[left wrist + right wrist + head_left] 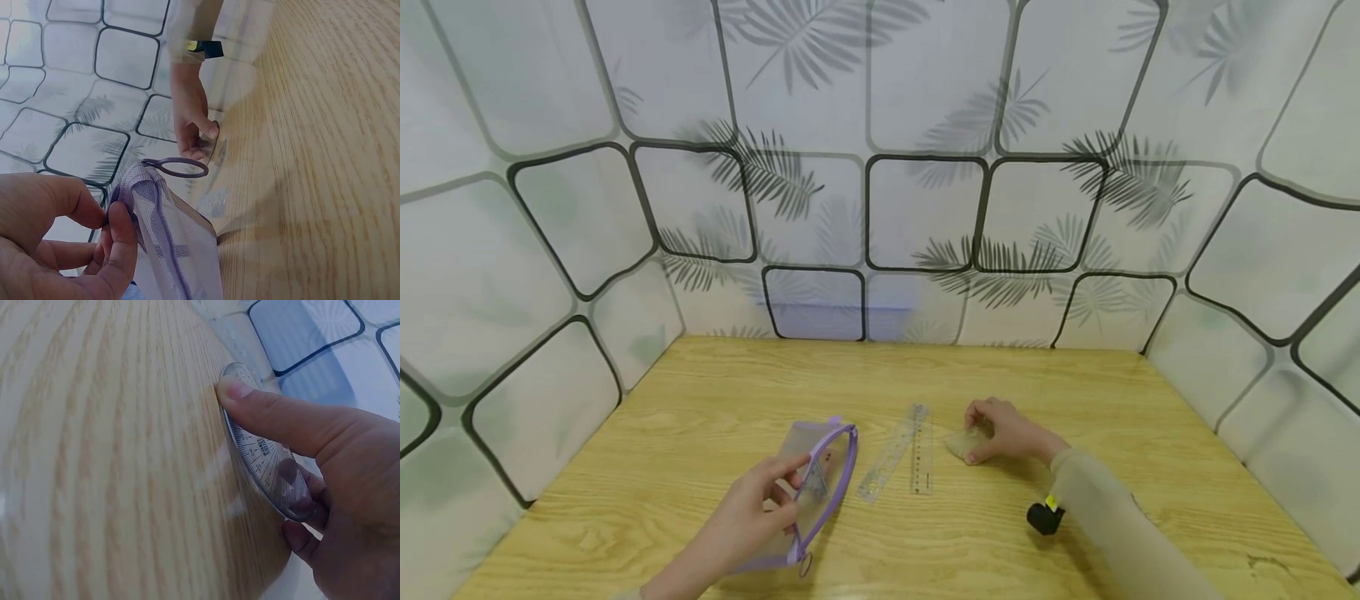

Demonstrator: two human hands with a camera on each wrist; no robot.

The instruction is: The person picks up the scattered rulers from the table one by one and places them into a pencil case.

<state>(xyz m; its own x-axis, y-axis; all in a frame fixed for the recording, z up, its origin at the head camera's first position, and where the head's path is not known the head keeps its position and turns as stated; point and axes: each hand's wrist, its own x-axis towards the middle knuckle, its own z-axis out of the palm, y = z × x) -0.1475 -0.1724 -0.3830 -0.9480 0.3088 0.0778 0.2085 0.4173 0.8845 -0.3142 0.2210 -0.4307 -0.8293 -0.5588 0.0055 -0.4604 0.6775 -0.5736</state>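
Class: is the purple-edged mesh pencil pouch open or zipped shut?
Open: the left hand holds the purple-edged mesh pencil pouch with its mouth gaping.

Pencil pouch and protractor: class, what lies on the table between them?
Two clear rulers lie side by side between the mesh pouch in the left hand and the protractor under the right hand; the head view shows this.

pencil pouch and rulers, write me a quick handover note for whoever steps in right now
Left hand: pinches the mesh pencil pouch near its purple zipper edge, holding it on the wooden table.
Right hand: fingers curled round a clear protractor, its edge being tipped up off the table.
Two clear rulers lie between pouch and protractor, touching no hand.
Done: pouch in hand, protractor gripped.
Left: the protractor and both rulers are outside the pouch; whether it is open, I cannot tell.
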